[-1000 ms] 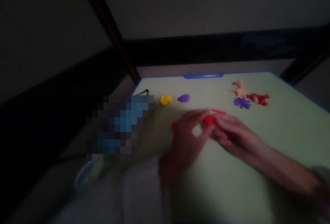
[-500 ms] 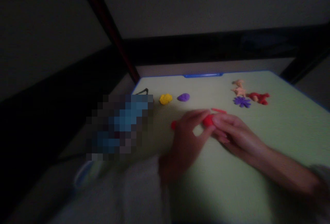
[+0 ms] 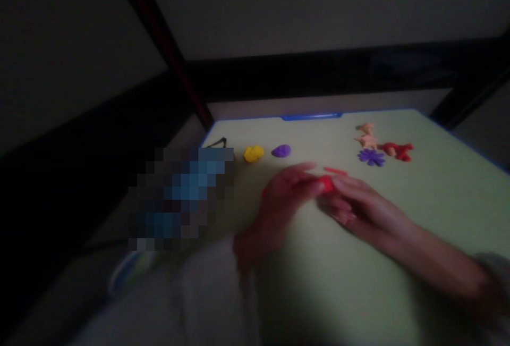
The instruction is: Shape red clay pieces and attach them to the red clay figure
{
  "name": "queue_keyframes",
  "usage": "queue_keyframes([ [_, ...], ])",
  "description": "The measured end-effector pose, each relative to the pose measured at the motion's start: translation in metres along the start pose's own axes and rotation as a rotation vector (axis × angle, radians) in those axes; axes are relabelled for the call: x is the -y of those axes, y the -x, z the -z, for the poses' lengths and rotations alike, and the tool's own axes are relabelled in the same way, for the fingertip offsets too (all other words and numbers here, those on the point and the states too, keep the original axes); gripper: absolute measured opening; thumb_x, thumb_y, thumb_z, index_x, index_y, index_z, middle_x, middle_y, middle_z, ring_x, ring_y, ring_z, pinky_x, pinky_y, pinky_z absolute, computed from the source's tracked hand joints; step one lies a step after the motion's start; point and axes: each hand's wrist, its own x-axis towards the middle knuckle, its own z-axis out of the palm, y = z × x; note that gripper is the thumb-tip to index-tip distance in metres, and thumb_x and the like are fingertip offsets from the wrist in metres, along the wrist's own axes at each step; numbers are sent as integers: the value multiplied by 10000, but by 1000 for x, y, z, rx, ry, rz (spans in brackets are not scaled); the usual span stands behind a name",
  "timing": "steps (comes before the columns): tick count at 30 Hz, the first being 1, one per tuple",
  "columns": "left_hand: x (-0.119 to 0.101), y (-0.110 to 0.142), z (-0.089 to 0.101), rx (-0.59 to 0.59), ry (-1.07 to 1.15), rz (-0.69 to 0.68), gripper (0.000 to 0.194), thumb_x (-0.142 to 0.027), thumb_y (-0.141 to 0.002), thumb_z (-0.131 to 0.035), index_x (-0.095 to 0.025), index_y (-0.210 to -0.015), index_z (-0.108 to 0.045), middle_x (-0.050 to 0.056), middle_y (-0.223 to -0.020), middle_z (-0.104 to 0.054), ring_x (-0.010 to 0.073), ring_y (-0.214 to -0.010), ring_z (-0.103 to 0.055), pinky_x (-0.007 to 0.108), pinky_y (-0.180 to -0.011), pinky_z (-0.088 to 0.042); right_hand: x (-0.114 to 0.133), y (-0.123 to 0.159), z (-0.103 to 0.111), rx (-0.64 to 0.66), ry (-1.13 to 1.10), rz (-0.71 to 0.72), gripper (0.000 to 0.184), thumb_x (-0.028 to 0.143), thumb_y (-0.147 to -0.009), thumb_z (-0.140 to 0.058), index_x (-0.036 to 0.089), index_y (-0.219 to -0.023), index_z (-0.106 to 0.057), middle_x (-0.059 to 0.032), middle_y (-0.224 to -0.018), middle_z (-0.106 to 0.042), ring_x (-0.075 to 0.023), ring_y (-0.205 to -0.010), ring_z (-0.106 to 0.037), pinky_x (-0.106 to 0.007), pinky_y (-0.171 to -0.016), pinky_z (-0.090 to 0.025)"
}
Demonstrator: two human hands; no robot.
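Observation:
A lump of red modelling clay is held between my two hands, over the middle of the table. My right hand grips it from the right, thumb on top and the other fingers curled below. From the left, my left hand presses its thumb against the clay, its upper fingers reaching past it. A thin red clay strip lies just beyond the right hand. Another red piece shows only as a sliver behind my left hand.
A yellow clay lump and a purple clay lump lie farther back. At the right sit a purple flower shape, a peach figure and a red figure. The pale green table has a blue edge. A blurred-out patch covers the left side.
My left hand has turned and shifted slightly left, its thumb now across the red clay and its upper fingers lifted off. The right hand still holds the clay. The view has shifted slightly.

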Motion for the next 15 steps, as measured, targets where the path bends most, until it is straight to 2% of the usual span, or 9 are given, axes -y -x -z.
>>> queue_keyframes([
  [6, 0, 0, -1, 25, 29, -2, 357, -156, -651, -697, -147, -991, -590, 15, -778, -640, 124, -757, -580, 275, -754, -416, 0, 1, -1, 15, 36, -8, 156, 283, -706, -694, 162, -670, -603, 68, -480, -357, -52, -454, -248, -179, -380, -189],
  [15, 2, -1, 1, 40, 39, -26, 342, -147, -650, -702, -165, -972, -588, -11, -741, -627, 101, -728, -571, 252, -727, -416, -2, 1, 0, 23, 33, -4, 123, 266, -668, -723, 171, -664, -645, 62, -475, -383, -50, -460, -268, -180, -393, -195],
])
